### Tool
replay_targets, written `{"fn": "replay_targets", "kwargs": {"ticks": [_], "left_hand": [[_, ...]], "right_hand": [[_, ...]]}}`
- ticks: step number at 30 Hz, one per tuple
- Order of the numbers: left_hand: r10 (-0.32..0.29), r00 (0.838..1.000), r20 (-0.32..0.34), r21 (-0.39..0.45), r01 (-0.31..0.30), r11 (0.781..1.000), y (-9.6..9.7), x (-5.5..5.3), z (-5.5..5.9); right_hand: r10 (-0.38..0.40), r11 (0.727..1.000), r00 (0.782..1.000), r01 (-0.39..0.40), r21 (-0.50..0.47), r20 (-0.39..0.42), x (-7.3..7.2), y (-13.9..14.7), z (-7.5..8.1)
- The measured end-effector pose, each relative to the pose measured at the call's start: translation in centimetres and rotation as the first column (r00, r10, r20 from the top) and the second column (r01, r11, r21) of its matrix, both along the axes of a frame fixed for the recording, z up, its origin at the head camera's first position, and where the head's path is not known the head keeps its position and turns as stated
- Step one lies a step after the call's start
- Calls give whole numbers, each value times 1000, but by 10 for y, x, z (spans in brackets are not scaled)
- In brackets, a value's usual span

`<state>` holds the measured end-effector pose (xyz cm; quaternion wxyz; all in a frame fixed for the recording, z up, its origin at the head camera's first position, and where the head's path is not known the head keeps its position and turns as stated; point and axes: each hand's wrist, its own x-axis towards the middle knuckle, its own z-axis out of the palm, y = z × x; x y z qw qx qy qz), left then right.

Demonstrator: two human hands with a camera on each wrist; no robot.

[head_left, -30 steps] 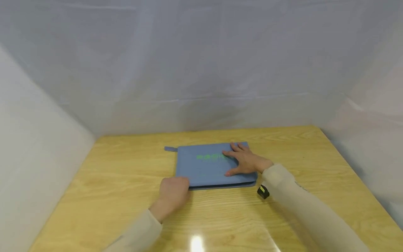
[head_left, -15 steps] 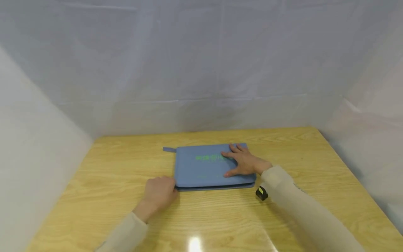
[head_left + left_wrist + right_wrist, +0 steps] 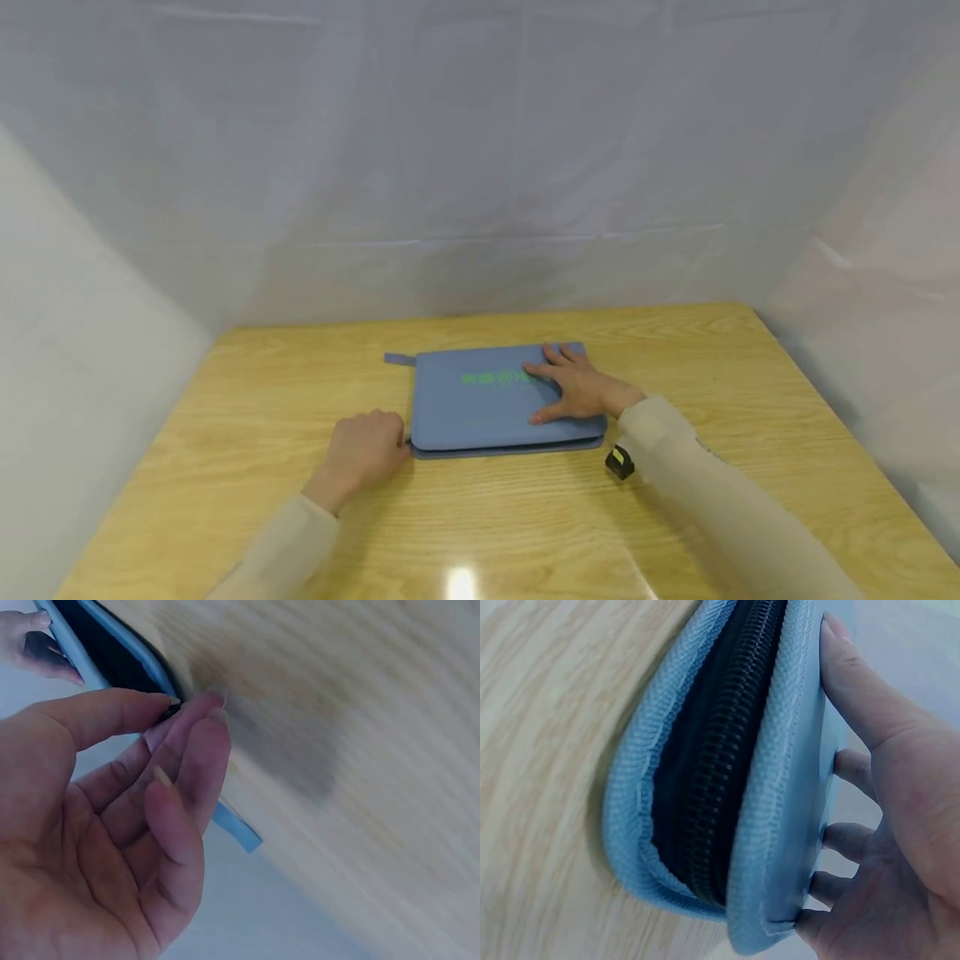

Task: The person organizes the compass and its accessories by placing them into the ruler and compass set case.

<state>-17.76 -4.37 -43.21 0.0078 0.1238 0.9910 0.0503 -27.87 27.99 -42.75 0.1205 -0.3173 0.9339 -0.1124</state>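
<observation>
A blue zippered document case (image 3: 465, 408) with green lettering lies flat on the table, its strap (image 3: 399, 359) sticking out at the far left corner. At its near left corner my left hand (image 3: 366, 450) pinches a small dark zipper pull (image 3: 171, 712) between thumb and forefinger; the other fingers curl loosely. My right hand (image 3: 576, 387) rests spread on the right part of the cover, fingertips pressing it down. In the right wrist view, the dark zipper teeth (image 3: 727, 727) look meshed between the two blue piped edges. My hand partly covers the lettering.
The wooden table (image 3: 480, 525) carries the case near its back half. Pale sheeting (image 3: 480, 167) hangs behind and at both sides. A black wrist device (image 3: 619, 462) with a yellow mark sits under the right sleeve.
My left hand has slid left along the case's near edge to its left corner, taking the zipper pull along. The right hand has stayed on the cover.
</observation>
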Motion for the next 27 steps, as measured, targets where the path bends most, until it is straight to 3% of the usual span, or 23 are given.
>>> {"fn": "replay_targets", "kwargs": {"ticks": [8, 22, 27], "left_hand": [[-29, 999, 14, 3, 29, 1000, -4, -15, 8], [-100, 987, -128, -129, 84, 988, -13, -40, 9], [-118, 984, -135, -153, 97, 983, -11, -51, 11]], "right_hand": [[-1, 1000, 1000, 1, -11, -1, 2, 0, 4], [-2, 1000, 1000, 3, -25, 17, 6, -3, 4], [-8, 1000, 1000, 9, -23, 14, 6, -3, 5]]}}
